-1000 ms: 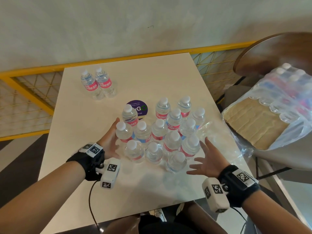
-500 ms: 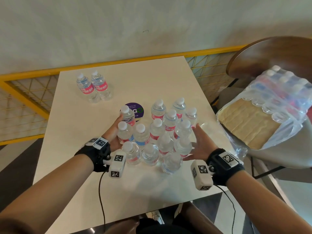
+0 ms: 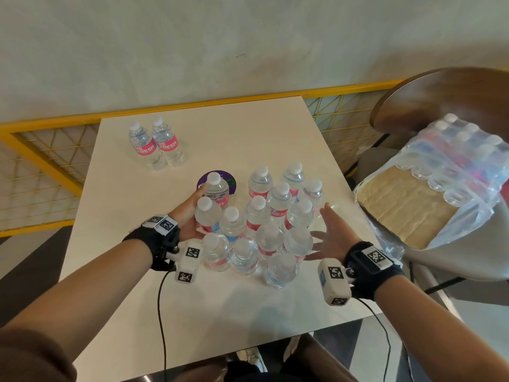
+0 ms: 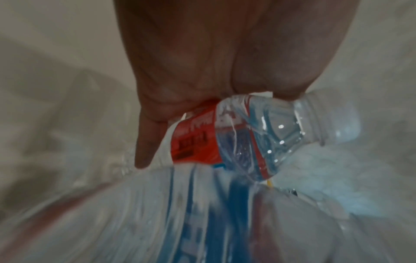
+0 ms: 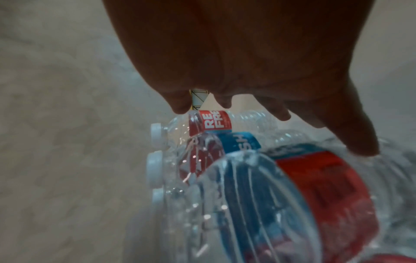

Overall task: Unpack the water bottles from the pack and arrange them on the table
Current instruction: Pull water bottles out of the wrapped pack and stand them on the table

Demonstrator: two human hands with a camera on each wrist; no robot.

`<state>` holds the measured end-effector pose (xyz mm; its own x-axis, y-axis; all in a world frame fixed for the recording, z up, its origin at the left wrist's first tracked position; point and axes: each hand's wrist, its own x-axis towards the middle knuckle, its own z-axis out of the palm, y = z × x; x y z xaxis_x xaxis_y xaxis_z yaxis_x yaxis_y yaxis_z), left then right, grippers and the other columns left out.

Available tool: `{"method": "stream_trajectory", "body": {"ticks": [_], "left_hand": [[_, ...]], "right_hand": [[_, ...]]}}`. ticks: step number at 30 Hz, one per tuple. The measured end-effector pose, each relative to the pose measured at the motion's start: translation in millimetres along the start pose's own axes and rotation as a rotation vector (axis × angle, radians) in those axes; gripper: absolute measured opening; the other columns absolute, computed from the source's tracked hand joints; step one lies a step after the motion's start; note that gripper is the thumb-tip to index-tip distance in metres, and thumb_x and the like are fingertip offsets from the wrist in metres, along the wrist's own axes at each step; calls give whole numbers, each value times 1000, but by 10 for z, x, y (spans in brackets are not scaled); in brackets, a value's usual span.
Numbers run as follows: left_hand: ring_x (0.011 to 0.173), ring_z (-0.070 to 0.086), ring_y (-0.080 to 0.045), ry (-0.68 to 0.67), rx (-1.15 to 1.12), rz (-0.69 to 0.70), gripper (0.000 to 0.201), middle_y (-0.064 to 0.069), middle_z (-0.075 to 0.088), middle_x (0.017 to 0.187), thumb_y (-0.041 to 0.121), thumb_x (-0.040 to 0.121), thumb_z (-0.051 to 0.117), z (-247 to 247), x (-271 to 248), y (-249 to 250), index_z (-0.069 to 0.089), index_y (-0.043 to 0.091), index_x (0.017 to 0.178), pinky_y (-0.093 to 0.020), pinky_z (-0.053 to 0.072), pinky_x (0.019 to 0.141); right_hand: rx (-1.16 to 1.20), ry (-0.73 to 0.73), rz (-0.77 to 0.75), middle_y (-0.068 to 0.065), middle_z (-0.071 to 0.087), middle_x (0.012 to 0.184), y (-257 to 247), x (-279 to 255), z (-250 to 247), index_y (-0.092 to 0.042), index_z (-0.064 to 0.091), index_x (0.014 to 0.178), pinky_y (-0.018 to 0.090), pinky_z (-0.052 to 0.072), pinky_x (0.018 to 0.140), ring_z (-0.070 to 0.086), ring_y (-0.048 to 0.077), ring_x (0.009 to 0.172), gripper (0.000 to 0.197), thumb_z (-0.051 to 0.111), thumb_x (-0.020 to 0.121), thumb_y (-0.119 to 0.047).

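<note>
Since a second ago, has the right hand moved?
Yes. The right hand closed in leftward toward the cluster of bottles; the gap beside it is gone.

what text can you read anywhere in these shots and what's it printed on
"RE FRESH": red labels of the two bottles standing apart at the table's far left.
"RE FRE": cut off, red label of a bottle in the right wrist view.
"SH": blue label just below it.
Purple round sticker on the table: lettering mostly hidden, unreadable.
Small dark print on the red label by the left hand: blurred.
Wrist marker patterns: no words.
</note>
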<state>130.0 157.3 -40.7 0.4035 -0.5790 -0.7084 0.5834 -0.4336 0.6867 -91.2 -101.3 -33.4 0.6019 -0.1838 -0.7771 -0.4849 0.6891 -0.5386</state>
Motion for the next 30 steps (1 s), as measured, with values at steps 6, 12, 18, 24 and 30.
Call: {"method": "stream_trajectory", "body": {"ticks": [6,12,18,24,30], "left_hand": [[147,12,-14,233,151,158,54,8,16,158,38,101,35,-174,-237,-399,13,35,150,-43,17,115],[135,11,16,11,809,318,119,44,0,141,32,63,79,-285,-472,-739,-10,42,142,-30,20,115],[124,20,29,21,697,421,142,46,14,134,40,51,90,7,-372,-683,-20,46,139,-22,30,106],[131,29,14,18,672,483,142,34,20,140,31,54,89,74,-315,-690,-22,44,140,-30,36,108],[144,14,1,81,689,447,148,29,8,150,52,45,89,-29,-365,-682,-27,50,138,-40,22,117]], "right_hand": [[-177,75,67,14,19,155,359,-193,-277,-41,18,146,65,43,91,27,49,135,62,50,94,-43],[-668,-24,20,8,14,156,665,-250,-266,-53,-3,143,36,54,75,55,18,110,120,82,70,-12],[-1010,-39,-376,-22,21,135,748,-126,-7,-28,-6,147,22,30,104,31,7,132,125,87,63,-22],[-1107,51,-490,-11,17,154,855,-51,-30,-28,-15,147,32,29,114,28,10,139,145,86,47,-56],[-1183,74,-529,-11,3,159,963,-77,-100,-30,-22,146,37,23,118,17,12,145,148,79,45,-69]]}}
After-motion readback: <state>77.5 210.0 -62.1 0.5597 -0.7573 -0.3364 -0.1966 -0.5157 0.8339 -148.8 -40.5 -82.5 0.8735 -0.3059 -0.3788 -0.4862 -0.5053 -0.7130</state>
